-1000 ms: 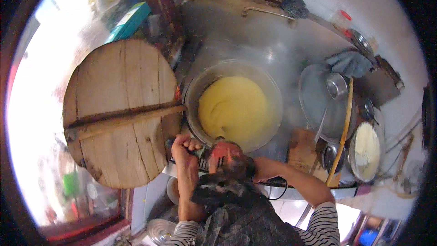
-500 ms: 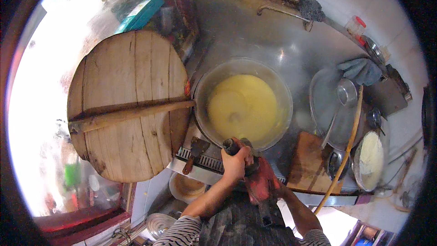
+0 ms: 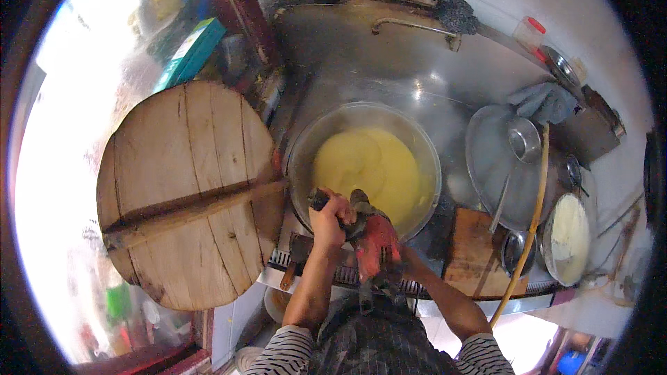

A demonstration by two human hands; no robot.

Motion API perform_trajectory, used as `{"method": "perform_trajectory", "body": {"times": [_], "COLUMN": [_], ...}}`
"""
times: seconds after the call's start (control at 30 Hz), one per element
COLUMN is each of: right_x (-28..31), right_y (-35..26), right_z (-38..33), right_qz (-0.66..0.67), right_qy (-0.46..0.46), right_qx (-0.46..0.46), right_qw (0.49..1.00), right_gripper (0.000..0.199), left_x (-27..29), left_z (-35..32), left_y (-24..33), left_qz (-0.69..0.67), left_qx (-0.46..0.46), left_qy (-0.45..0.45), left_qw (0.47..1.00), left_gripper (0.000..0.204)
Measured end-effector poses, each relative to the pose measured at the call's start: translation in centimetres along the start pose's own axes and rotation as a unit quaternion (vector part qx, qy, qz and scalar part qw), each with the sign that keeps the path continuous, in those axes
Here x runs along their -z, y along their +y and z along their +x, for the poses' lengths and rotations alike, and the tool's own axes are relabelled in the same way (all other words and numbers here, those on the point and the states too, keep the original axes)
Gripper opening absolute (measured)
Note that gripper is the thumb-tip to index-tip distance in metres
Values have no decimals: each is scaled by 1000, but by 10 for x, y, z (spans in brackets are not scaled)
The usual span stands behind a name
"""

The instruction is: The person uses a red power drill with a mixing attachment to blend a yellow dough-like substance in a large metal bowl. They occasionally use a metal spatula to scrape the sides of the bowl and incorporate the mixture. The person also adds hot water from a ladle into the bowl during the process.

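Both hands met at the wok's [image 3: 299,167] near rim: left hand [image 3: 328,217] clenched a dark handle [image 3: 318,199], gloved right hand [image 3: 375,236] gripped a dark cloth [image 3: 361,203].

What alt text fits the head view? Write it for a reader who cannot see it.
Seen from above, a left hand grips a dark handle and a red-gloved right hand sits beside it, at the near rim of a large wok of yellow liquid. A round wooden lid stands at left.

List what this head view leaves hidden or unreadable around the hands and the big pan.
- Dark object in left hand: mostly covered by the fingers.
- Right hand in a red glove: its grip is hidden by dark cloth.
- Pan near rim: behind both hands.
- Window side, left: washed out by glare.
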State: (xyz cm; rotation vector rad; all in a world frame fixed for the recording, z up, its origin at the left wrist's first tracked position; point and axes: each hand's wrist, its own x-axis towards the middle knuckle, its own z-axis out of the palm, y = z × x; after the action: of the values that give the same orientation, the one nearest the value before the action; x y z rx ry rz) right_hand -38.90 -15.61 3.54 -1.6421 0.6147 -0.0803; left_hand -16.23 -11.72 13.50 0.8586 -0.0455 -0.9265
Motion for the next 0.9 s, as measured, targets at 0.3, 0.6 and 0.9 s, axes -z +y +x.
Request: {"method": "perform_trajectory", "body": {"times": [0.3, 0.6, 0.9], "right_x": [12, 2, 2], "right_y": [-14, -117, -93], "right_z": [-14, -63, -30], "right_qz": [-223, -78, -74], "right_qy": [123, -6, -293], "right_qx": [-42, -92, -144], "right_qw": [966, 993, 942], "right_gripper": [59, 58, 66], "left_x": [4, 42, 32], "left_z": [33, -5, -42], "left_y": [-18, 1, 57], "left_qz": [-59, -100, -40], "left_qx": [65, 155, 57], "left_qy": [-56, -8, 109], "left_qw": [995, 983, 992], "left_gripper": [16, 19, 20]}}
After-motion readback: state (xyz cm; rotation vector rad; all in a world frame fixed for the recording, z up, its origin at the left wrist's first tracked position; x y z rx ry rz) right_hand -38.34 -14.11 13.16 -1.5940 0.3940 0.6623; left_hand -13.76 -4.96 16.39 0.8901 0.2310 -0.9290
